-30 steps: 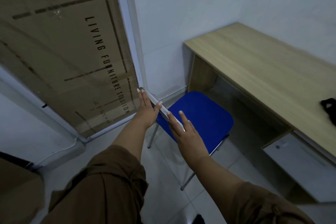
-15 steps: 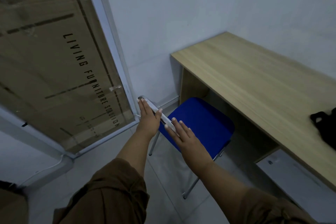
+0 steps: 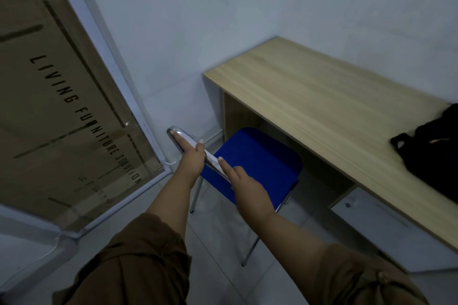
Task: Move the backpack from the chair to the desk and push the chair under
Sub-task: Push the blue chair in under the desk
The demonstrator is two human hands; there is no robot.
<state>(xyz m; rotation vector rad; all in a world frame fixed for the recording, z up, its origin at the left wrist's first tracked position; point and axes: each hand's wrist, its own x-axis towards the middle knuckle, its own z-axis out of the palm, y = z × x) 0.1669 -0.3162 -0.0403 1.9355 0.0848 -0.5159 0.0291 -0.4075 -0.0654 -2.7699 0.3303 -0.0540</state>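
The chair has a blue seat (image 3: 257, 163) and a chrome back rail (image 3: 188, 141), and it stands at the left end of the wooden desk (image 3: 309, 96). The seat's far edge is under the desk top. My left hand (image 3: 192, 158) holds the back rail, fingers along it and thumb over the other side. Beside it, my right hand (image 3: 244, 188) presses flat against the rail with its fingers stretched out. The black backpack (image 3: 431, 151) lies on the desk at the right edge of the view, partly cut off.
A white wall runs behind the desk and chair. To the left is a glass panel (image 3: 62, 106) with a large cardboard box behind it. A white drawer unit (image 3: 386, 228) sits under the desk's right part. The floor is pale tile.
The chair has slid toward the desk, with its seat now partly under the top. Both hands stayed on the back rail. More of the backpack has come into view.
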